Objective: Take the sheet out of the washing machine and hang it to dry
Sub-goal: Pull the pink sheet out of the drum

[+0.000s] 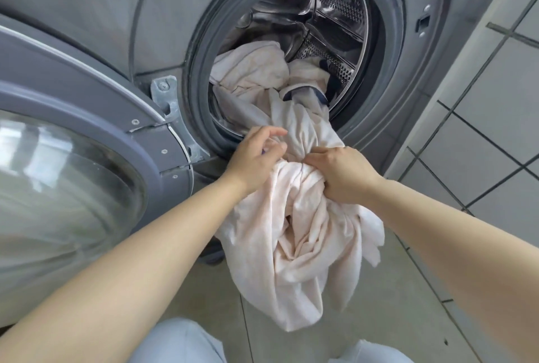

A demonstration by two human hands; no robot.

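A pale pink sheet [294, 234] spills out of the grey washing machine's round opening [201, 71]. Part of it is still bunched inside the steel drum [338, 10], and a long twisted fold hangs down toward the floor. My right hand [344, 173] is shut on a gathered knot of the sheet just below the opening. My left hand [259, 152] hovers at the sheet's left edge with fingers curled and spread, gripping nothing that I can see. A dark blue fabric edge [323, 94] shows inside the drum beside the sheet.
The machine's door [87, 135] stands swung open at the left, its glass bowl close to my left forearm. A tiled wall [490, 106] rises on the right. Grey floor tiles [408, 289] lie under the hanging sheet. My knees in light jeans [180, 342] are at the bottom.
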